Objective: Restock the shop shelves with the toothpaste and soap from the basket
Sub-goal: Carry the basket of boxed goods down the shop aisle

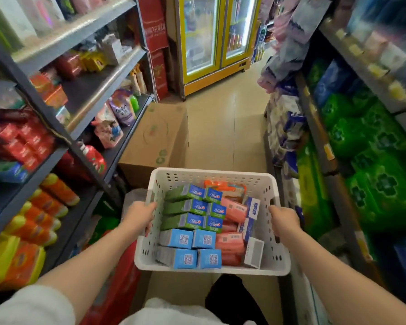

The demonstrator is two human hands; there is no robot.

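I carry a white perforated basket (265, 181) in front of me in the shop aisle. My left hand (138, 215) grips its left side handle and my right hand (284, 220) grips its right side handle. Inside lie several green and blue toothpaste boxes (185, 206), several light blue boxes (177, 239), pink soap packs (232, 211) and white and blue cartons (252, 207). An orange pack (218, 185) lies at the far end.
Dark shelves (96, 90) on the left hold red toothpaste boxes (21, 141), orange bottles (49, 200) and pouches. A cardboard box (157, 134) stands on the floor ahead. Green packs (366, 146) and tissue rolls fill the right shelves. A yellow drinks fridge (216, 38) ends the aisle.
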